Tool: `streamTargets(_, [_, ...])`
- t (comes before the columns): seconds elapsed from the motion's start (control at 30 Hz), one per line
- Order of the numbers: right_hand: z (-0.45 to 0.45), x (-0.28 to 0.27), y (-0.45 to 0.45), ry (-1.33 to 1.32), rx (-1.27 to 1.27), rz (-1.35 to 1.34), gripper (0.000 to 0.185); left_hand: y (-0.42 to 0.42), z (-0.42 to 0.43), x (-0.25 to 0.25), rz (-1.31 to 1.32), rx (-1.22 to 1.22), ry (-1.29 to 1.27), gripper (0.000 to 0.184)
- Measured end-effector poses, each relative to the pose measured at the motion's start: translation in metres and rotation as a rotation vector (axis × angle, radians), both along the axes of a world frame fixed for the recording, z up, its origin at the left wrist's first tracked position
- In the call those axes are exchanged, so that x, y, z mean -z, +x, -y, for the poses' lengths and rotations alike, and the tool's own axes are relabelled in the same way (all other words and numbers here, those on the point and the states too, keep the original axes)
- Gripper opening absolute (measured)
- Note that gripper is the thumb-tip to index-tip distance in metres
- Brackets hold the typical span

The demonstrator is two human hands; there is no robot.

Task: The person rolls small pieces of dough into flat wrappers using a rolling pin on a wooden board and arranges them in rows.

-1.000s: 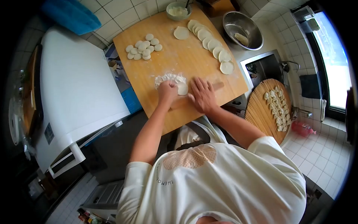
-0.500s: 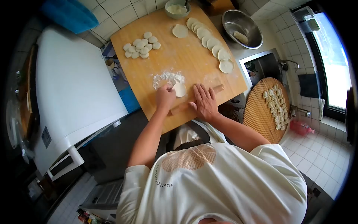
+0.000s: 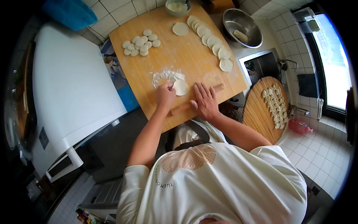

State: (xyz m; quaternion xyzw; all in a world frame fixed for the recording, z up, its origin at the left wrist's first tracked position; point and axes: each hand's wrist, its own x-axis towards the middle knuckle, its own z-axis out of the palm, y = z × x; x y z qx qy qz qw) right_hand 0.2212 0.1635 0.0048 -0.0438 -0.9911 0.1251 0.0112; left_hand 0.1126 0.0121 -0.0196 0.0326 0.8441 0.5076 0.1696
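While the left hand [image 3: 165, 98] pinches the rim of the dough disc [image 3: 181, 88] in closed fingers, the right hand [image 3: 206, 103] lies spread over the rolling pin [image 3: 181, 108], its fingers straight, not wrapped; the disc, just right of the left fingers and on or just above the worktop [image 3: 175, 56], looks light, soft and easily torn, so its rim suits a gentle pinch; the pin should feel stiff and roll easily; well beyond the fingers, a small bowl [image 3: 178, 14] holds pale contents [image 3: 177, 6] and, farther right, a steel bowl [image 3: 250, 28] holds a pale lump [image 3: 240, 36].

Glaring daylight from the window [image 3: 336, 61] at right, dim lower left, fisheye bowing, black corners
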Motion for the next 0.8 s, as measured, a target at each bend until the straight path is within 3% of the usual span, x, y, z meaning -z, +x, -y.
streamTargets(0.07, [-0.001,0.006,-0.027,0.055,-0.011,0.013,0.057,0.000,-0.006,-0.017,0.028,0.032,-0.019,0.018])
streamTargets(0.13, [0.001,0.000,-0.080,-0.023,0.067,-0.019,0.056,-0.005,-0.021,-0.043,0.007,0.192,-0.358,0.018])
streamTargets(0.3, [0.000,0.002,-0.113,-0.073,0.160,-0.097,0.055,-0.032,-0.029,-0.030,-0.146,0.148,-0.355,0.017])
streamTargets(0.4, [0.002,0.006,-0.032,0.063,0.016,-0.017,0.057,-0.027,-0.009,0.000,0.065,0.028,-0.143,0.017])
streamTargets(0.47, [0.005,-0.003,0.014,0.020,0.027,-0.027,0.060,-0.011,0.001,-0.004,0.075,0.020,-0.093,0.018])
streamTargets(0.57, [0.003,0.001,-0.014,-0.008,0.024,-0.009,0.057,0.001,-0.004,-0.033,0.081,0.091,-0.130,0.020])
streamTargets(0.67, [0.004,-0.004,-0.086,-0.025,0.116,-0.056,0.055,-0.009,-0.024,-0.042,-0.070,0.203,-0.405,0.017])
streamTargets(0.8, [-0.001,0.001,-0.114,-0.053,0.179,-0.132,0.055,-0.036,-0.031,-0.033,-0.172,0.184,-0.344,0.013])
